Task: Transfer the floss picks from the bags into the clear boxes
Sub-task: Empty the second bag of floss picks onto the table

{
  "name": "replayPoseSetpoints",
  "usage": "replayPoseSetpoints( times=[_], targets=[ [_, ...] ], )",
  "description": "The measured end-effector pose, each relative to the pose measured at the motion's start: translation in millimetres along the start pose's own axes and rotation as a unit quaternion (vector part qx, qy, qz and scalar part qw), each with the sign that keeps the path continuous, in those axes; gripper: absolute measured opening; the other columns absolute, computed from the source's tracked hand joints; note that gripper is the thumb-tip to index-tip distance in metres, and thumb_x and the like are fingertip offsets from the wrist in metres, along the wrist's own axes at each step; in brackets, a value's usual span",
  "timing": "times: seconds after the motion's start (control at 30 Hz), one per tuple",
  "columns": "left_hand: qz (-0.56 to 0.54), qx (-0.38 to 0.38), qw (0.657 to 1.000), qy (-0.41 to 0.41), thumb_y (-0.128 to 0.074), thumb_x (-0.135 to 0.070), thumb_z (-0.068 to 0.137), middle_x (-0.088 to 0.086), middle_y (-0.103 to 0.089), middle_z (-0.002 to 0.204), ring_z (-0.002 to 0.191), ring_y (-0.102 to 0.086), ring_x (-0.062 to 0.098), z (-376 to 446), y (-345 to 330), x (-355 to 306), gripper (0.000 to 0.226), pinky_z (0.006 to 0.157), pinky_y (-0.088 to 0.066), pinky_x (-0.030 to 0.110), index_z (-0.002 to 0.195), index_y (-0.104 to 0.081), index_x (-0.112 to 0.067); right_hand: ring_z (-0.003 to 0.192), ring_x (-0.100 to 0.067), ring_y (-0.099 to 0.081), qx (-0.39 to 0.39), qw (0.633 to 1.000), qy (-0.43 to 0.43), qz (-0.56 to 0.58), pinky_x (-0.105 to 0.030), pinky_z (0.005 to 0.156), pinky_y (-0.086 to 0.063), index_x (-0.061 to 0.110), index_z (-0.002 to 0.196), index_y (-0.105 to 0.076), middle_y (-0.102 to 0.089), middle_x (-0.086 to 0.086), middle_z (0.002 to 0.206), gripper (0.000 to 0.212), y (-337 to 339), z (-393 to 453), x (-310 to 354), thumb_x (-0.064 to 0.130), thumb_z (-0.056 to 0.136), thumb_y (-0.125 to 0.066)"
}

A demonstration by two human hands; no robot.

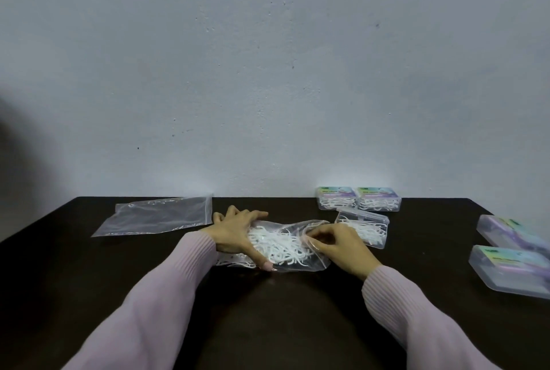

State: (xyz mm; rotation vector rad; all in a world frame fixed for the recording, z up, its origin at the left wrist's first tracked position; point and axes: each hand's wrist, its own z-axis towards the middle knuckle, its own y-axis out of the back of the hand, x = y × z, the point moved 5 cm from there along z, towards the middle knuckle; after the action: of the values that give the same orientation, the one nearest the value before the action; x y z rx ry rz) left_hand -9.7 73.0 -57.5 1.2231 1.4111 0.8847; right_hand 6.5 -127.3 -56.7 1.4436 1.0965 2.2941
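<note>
A clear zip bag (285,262) full of white floss picks (279,246) lies on the dark table (268,310) in front of me. My left hand (235,235) lies on the bag's left end, fingers spread, thumb along its near edge. My right hand (339,246) has its fingers curled at the bag's right, open end and pinches the plastic there. Just right of that hand stands an open clear box (367,229) with floss picks in it.
An empty flat zip bag (154,215) lies at the back left. Two closed boxes with picks (358,198) stand against the wall. Two more closed clear boxes (515,253) sit at the right edge. The wall rises directly behind the table.
</note>
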Motion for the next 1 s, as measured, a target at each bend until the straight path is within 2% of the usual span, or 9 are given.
replayPoseSetpoints(
  times=[0.1,0.2,0.3,0.37,0.43,0.57,0.67,0.8,1.0],
  targets=[
    [0.027,-0.030,0.999,-0.005,-0.067,-0.073,0.041,-0.005,-0.036,0.136,0.131,-0.018,0.020,-1,3,-4,0.112,0.109,-0.004,0.047,0.141,-0.030,-0.037,0.101,-0.001,-0.052,0.018,0.999,0.007,0.030,-0.004,0.079,-0.041,0.014,0.122,-0.058,-0.059,0.006,0.115,0.030,-1,-1,1,0.016,0.093,-0.054],
    [0.044,-0.049,0.998,-0.018,-0.077,-0.066,0.048,-0.003,-0.036,0.136,0.134,-0.016,0.019,-2,5,-10,0.102,0.111,0.007,0.056,0.134,-0.039,-0.025,0.103,-0.003,-0.053,0.003,0.997,0.044,0.068,-0.004,0.084,-0.043,0.016,0.113,-0.059,-0.057,0.005,0.114,0.029,0,-3,7,0.003,0.087,-0.059],
    [-0.006,-0.056,0.998,-0.039,-0.084,-0.051,0.056,-0.005,-0.047,0.118,0.117,-0.036,0.020,-5,7,-15,0.079,0.105,-0.022,0.041,0.116,-0.041,-0.024,0.097,0.003,-0.058,0.000,0.993,0.070,0.094,-0.010,0.090,-0.046,0.024,0.100,-0.059,-0.060,0.011,0.105,0.030,1,-4,14,0.003,0.079,-0.069],
    [-0.027,-0.077,0.995,-0.059,-0.085,-0.048,0.056,-0.009,-0.050,0.109,0.103,-0.040,0.015,-7,8,-16,0.073,0.095,-0.027,0.033,0.107,-0.039,-0.026,0.093,0.011,-0.058,0.003,0.990,0.068,0.124,-0.006,0.086,-0.045,0.027,0.101,-0.057,-0.059,0.016,0.102,0.039,4,-5,17,0.001,0.077,-0.071],
    [-0.028,-0.135,0.987,-0.087,-0.084,-0.050,0.056,-0.011,-0.051,0.106,0.099,-0.042,0.012,-9,11,-17,0.071,0.099,-0.024,0.034,0.106,-0.039,-0.027,0.095,0.014,-0.056,0.005,0.989,0.069,0.129,-0.002,0.084,-0.041,0.025,0.108,-0.053,-0.058,0.016,0.105,0.046,7,-4,16,0.000,0.075,-0.073],
    [0.028,-0.248,0.961,-0.116,-0.071,-0.059,0.069,-0.012,-0.054,0.122,0.118,-0.043,0.009,-15,14,-19,0.071,0.112,-0.004,0.039,0.129,-0.043,-0.032,0.101,0.005,-0.050,0.005,0.997,0.069,0.045,0.001,0.082,-0.039,0.019,0.119,-0.050,-0.054,0.013,0.109,0.050,6,-3,17,0.011,0.076,-0.075],
    [0.071,-0.296,0.946,-0.115,-0.064,-0.061,0.074,-0.012,-0.056,0.122,0.122,-0.041,0.009,-19,15,-22,0.062,0.113,0.006,0.040,0.127,-0.050,-0.031,0.104,0.000,-0.050,-0.008,0.997,0.072,-0.028,-0.006,0.087,-0.039,0.014,0.123,-0.051,-0.058,0.005,0.117,0.051,3,-2,16,0.020,0.077,-0.074],
    [0.091,-0.339,0.924,-0.154,-0.054,-0.074,0.066,-0.006,-0.059,0.116,0.118,-0.048,0.015,-26,9,-24,0.075,0.109,0.006,0.041,0.126,-0.053,-0.029,0.094,-0.003,-0.055,-0.016,0.996,0.068,-0.053,-0.004,0.075,-0.041,0.016,0.112,-0.057,-0.058,0.007,0.101,0.037,2,-2,15,0.022,0.079,-0.072],
    [0.133,-0.359,0.909,-0.166,-0.042,-0.078,0.059,-0.002,-0.064,0.109,0.111,-0.056,0.021,-25,11,-26,0.083,0.108,-0.006,0.054,0.119,-0.059,-0.024,0.096,-0.008,-0.059,-0.026,0.996,0.059,-0.069,-0.015,0.083,-0.047,0.014,0.110,-0.064,-0.064,0.002,0.103,0.032,-1,0,11,0.023,0.081,-0.070]
  ],
)
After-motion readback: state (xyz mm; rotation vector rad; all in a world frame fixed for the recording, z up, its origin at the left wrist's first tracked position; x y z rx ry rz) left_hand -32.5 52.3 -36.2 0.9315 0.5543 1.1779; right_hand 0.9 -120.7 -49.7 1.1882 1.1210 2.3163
